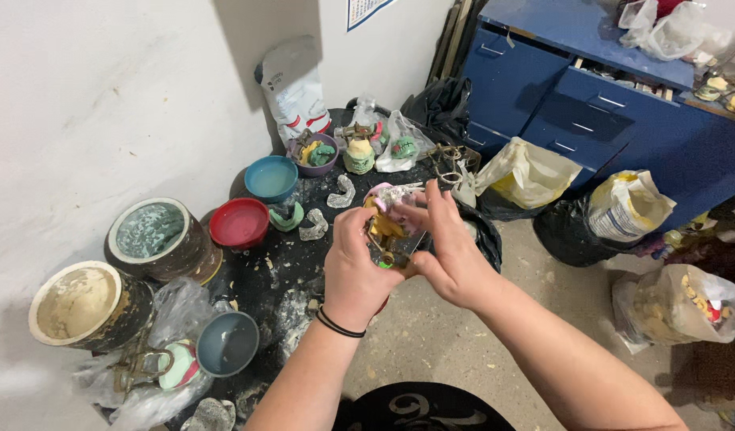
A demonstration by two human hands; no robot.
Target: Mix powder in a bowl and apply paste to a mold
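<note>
Both hands hold one small object over the edge of a dark, plaster-stained worktop (283, 279). It is a brass-coloured metal frame (383, 239) with a pink and white dental cast (387, 195) clamped at its top. My left hand (353, 267), with a black band at the wrist, wraps around the frame from the left and below. From the right, my right hand (447, 251) grips it, fingers pressing on the cast's upper part. The frame's lower half is hidden by my fingers.
On the worktop stand red (239, 222), blue (271, 177), purple (313, 156) and grey (227, 343) bowls, two plaster-crusted tubs (156, 231) (84, 303), loose casts (341, 191) and a white sack (294, 88). Filled plastic bags (627, 207) lie on the floor before a blue drawer cabinet (591, 104).
</note>
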